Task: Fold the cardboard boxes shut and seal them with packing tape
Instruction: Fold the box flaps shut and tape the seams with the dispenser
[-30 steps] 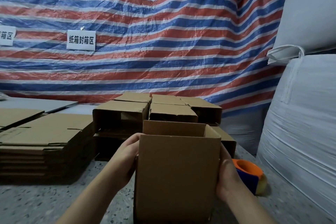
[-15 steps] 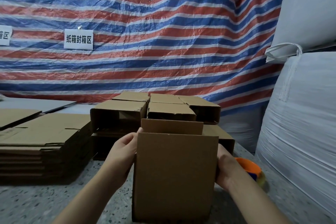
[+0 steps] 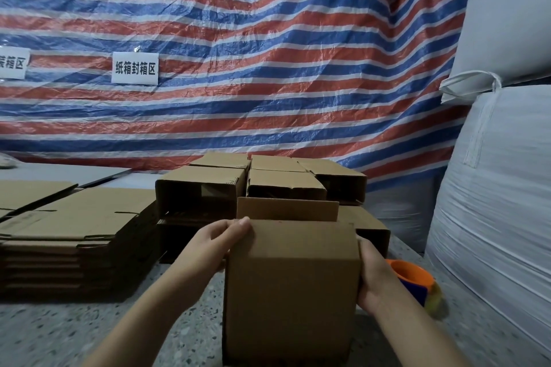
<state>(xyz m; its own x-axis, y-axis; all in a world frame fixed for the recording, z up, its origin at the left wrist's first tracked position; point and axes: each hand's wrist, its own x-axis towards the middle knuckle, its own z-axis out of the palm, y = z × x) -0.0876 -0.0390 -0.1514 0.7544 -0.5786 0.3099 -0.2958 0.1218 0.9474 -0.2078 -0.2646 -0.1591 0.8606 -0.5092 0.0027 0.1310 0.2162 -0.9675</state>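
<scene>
Both my bare forearms reach forward from the lower edge of the view, angling in toward each other. My left hand (image 3: 216,243) is raised at the upper left corner of the cardboard box (image 3: 290,286), fingers curled over that corner with the fingertips (image 3: 243,222) lying on the top edge. My right hand (image 3: 372,277) sits lower, pressed flat against the right side, thumb toward me; its fingers are hidden behind the cardboard.

What I can't see from here

My box (image 3: 290,286) hides my right hand's (image 3: 371,280) fingers and half the tape dispenser (image 3: 413,278); its bottom runs off frame, and the left sign (image 3: 10,64) is cut off.
</scene>
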